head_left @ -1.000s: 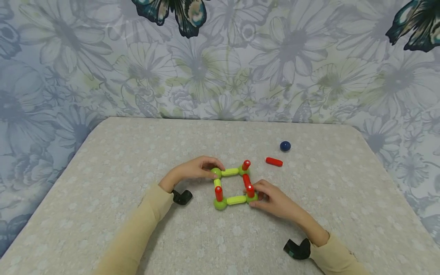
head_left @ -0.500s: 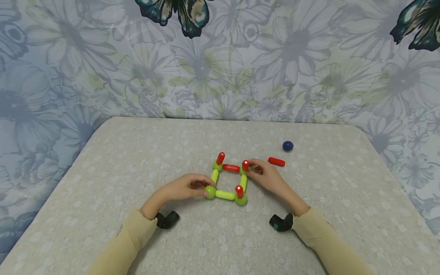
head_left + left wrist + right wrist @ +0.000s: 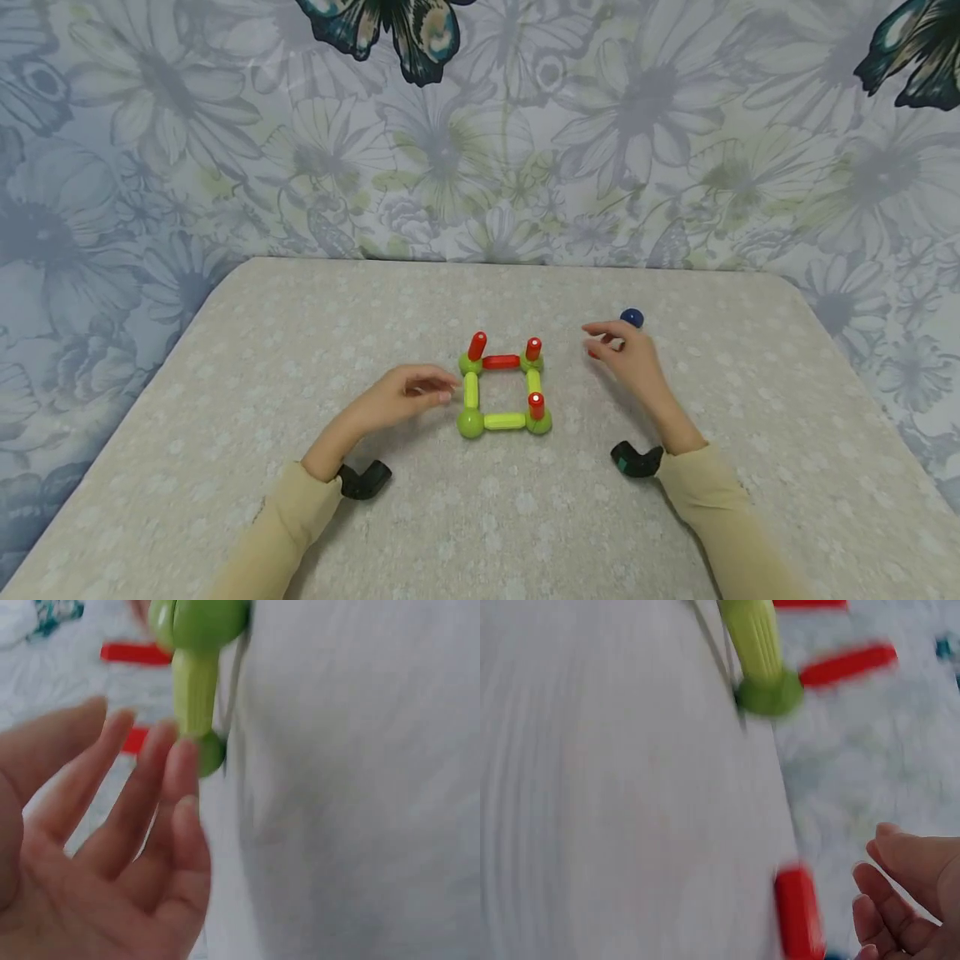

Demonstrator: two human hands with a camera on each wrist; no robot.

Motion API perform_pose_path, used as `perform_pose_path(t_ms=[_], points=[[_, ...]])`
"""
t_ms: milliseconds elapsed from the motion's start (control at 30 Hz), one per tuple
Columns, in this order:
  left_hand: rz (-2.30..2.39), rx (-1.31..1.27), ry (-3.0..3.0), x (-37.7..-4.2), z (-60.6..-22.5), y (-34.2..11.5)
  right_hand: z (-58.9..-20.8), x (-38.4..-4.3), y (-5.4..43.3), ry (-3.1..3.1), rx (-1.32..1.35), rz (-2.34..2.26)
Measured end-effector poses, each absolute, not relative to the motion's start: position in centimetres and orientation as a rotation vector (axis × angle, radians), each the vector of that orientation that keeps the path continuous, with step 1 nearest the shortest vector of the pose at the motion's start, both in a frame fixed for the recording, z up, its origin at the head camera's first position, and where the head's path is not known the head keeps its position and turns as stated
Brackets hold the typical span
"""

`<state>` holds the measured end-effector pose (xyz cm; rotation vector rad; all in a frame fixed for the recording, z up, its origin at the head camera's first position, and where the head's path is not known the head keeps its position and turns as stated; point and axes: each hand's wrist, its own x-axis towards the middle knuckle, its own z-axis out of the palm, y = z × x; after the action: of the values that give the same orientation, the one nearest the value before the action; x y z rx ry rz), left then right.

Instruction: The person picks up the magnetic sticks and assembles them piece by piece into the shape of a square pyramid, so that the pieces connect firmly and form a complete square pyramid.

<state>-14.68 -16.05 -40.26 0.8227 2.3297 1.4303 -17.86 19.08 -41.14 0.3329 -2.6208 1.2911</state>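
A square frame of green balls and sticks lies on the table before me. Its back side is a red stick; light green sticks make up the other sides. Red sticks stand up from three corners, while the front-left ball bears none. Just left of the frame, my left hand is held with loosely bent fingers and nothing in them. My right hand reaches over a loose red stick, thumb and fingers apart. The hand mostly hides that stick in the head view.
A dark blue ball lies just behind my right hand. The cloth-covered table ends at a flower-patterned wall. A black wrist device sits at my left cuff, another at my right.
The frame has been turned, so its red side now lies at the back. Both hands have let go of it. My right hand has moved right to the loose red stick.
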Motion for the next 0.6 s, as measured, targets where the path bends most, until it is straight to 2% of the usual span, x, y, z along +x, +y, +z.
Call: perform_pose_path(t_ms=[167, 433, 600], points=[[1.597, 0.72, 2.364, -17.3, -40.1, -15.9, -42.3, -17.6, 23.0, -2.702, 0.045, 1.369], [1.673, 0.71, 2.239, -19.4, -41.3, -14.4, -43.6, -17.7, 23.3, -2.729, 0.114, 1.266], [1.681, 0.678, 2.191, -19.3, -41.4, -13.5, -43.5, -17.3, 23.6, -2.701, 0.031, 1.38]])
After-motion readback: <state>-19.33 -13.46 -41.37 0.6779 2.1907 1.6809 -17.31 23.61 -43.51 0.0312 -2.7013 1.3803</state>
